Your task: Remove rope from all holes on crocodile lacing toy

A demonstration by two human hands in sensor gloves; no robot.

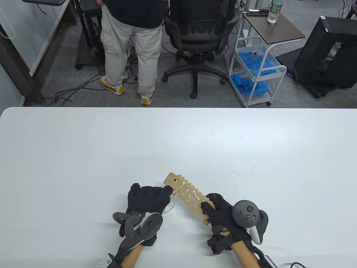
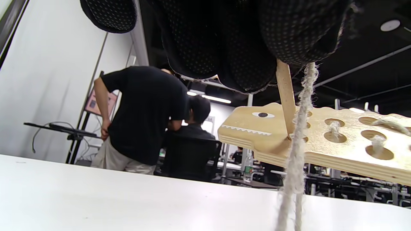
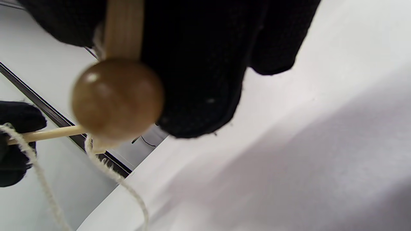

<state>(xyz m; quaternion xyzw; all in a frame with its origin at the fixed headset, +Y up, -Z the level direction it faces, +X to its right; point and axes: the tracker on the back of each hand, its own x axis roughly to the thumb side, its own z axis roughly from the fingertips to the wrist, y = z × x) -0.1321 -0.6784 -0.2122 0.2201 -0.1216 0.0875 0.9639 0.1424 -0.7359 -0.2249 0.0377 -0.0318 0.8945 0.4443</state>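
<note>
The wooden crocodile lacing toy (image 1: 186, 192) is held above the white table (image 1: 178, 145), head pointing up-left, white rope (image 1: 187, 194) still laced through several holes. My right hand (image 1: 217, 208) grips its tail end, thumb on top; a brown wooden ball (image 3: 117, 98) shows under those fingers. My left hand (image 1: 156, 195) pinches the thin wooden lacing stick (image 2: 285, 93) near the head, where it enters a hole. Rope (image 2: 297, 154) hangs down from that hand beside the eye (image 2: 262, 114) and white teeth. The same stick (image 3: 48, 134) shows in the right wrist view.
Beyond the table's far edge stand a person in beige trousers (image 1: 131, 50), a black office chair (image 1: 199, 36) and a white cart (image 1: 256, 72) with blue items. A small side table (image 1: 274, 26) carries a bottle.
</note>
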